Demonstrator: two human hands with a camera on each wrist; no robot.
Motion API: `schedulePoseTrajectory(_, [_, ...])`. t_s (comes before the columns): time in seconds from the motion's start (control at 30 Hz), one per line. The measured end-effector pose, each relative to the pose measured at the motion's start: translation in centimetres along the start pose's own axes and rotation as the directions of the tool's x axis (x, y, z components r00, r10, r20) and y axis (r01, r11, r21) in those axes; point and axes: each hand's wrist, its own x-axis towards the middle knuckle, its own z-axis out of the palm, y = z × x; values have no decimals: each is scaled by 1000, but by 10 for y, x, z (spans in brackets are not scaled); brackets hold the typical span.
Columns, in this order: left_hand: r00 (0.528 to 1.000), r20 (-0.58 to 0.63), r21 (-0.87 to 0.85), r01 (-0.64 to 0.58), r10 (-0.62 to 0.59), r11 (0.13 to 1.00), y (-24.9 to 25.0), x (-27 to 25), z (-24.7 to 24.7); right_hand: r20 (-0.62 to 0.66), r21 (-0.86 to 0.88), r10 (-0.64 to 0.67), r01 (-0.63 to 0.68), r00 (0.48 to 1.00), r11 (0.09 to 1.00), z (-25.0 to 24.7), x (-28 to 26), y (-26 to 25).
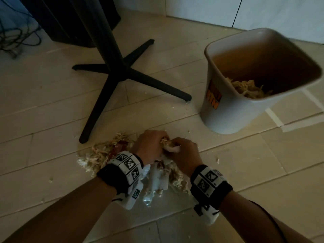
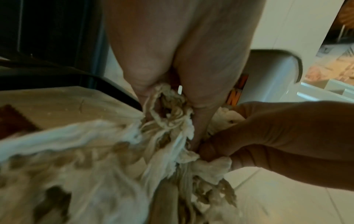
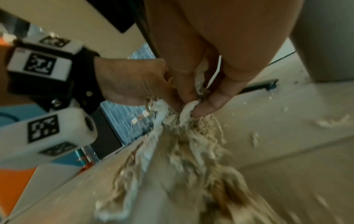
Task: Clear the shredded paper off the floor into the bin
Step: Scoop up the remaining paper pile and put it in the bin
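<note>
A pile of pale shredded paper [image 1: 98, 155] lies on the tiled floor in front of me. Both hands meet above its right part. My left hand [image 1: 150, 146] grips a bunch of shreds [image 2: 168, 115], its fingers curled round them. My right hand [image 1: 184, 153] pinches the same clump [image 3: 184, 121] between thumb and fingers, and strands hang down from both hands. The white bin [image 1: 228, 109] stands on the floor to the right and beyond my hands, tilted open towards me, with shredded paper [image 1: 249, 88] lying inside it.
A black four-legged stand base [image 1: 122, 71] spreads over the floor to the left of the bin, one leg ending close to the pile. Small paper scraps [image 1: 218, 160] dot the tiles. Dark cables [image 1: 15, 37] lie at the far left. A white wall [image 1: 210, 9] runs behind the bin.
</note>
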Motion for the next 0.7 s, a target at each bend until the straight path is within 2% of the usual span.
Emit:
schedulePoseTrajectory(0.13, [988, -142, -71, -70, 59, 995, 27, -10, -44, -84, 68, -127, 133, 988, 989, -38, -2, -31])
schedulePoseTrajectory(0.3, [956, -249, -87, -180, 153, 980, 71, -18, -109, -184, 73, -310, 328, 933, 942, -96, -10, -81])
schedulePoseTrajectory(0.47, [920, -322, -16, -240, 222, 971, 118, -18, -164, -237, 19, -386, 401, 892, 916, -156, -15, -125])
schedulePoseTrajectory(0.6, [865, -388, 64, -318, 318, 946, 171, -4, -206, -323, 30, -376, 407, 869, 913, -218, -17, -159])
schedulePoseTrajectory(0.7, [817, -421, 138, -373, 395, 918, 214, 11, -235, -424, 1, -378, 417, 823, 909, -266, -15, -178])
